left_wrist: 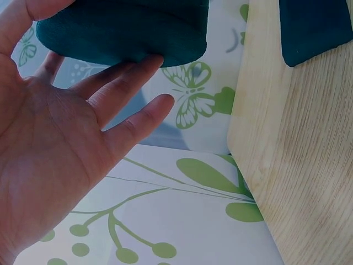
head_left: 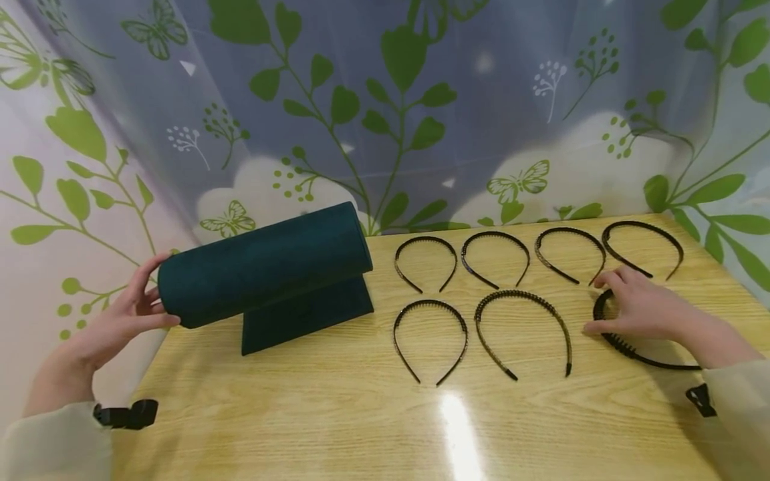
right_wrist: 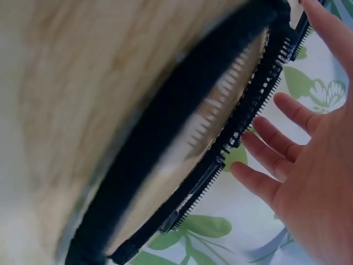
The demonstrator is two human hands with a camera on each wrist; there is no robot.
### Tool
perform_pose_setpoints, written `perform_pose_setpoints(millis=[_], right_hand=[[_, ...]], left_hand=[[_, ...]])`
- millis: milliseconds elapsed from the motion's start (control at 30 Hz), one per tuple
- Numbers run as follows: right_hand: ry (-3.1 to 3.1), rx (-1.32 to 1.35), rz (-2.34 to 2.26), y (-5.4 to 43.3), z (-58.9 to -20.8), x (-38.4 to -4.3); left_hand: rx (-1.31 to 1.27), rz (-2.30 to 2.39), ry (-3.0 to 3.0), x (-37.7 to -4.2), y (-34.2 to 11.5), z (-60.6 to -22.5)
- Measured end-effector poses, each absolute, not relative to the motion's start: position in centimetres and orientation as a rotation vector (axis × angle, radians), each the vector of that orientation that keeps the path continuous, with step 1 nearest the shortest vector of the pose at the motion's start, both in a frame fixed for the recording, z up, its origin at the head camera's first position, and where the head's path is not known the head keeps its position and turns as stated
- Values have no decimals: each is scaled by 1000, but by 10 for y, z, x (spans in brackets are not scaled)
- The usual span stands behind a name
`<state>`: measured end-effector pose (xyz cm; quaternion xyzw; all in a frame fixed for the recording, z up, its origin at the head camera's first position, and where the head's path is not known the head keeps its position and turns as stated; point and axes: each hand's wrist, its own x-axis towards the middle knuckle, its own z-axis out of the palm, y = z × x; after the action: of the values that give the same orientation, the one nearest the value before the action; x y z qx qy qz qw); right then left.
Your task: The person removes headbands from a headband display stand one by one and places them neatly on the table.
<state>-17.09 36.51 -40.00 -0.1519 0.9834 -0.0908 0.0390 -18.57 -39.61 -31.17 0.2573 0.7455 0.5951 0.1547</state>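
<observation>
A dark green headband stand (head_left: 265,264), a padded roll over a flat base, is on the left of the table. My left hand (head_left: 129,310) holds the roll's left end, thumb at the lower edge and index finger at the upper edge. From the left wrist, the rounded end (left_wrist: 124,30) shows above spread fingers. On the right, my right hand (head_left: 644,310) is over a black toothed headband (head_left: 662,364), hiding part of its arc. Its fingers are spread and fairly straight in the right wrist view, beside the large, blurred near side of that headband (right_wrist: 160,132).
Several thin dark headbands, one at the back (head_left: 425,238) and others beside it, form a back row. A narrow headband (head_left: 430,302) and a wider beaded one (head_left: 523,294) make up the front row. A leaf-patterned curtain (head_left: 337,133) hangs behind the wooden table (head_left: 337,427).
</observation>
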Motion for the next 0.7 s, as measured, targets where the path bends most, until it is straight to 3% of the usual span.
perform_pose_setpoints(millis=[400, 700], right_hand=[[3094, -411, -438, 392, -386, -159], [3197, -455, -443, 441, -405, -159]], left_hand=[[718, 1698, 2162, -185, -397, -313], [750, 1718, 2132, -186, -395, -313]])
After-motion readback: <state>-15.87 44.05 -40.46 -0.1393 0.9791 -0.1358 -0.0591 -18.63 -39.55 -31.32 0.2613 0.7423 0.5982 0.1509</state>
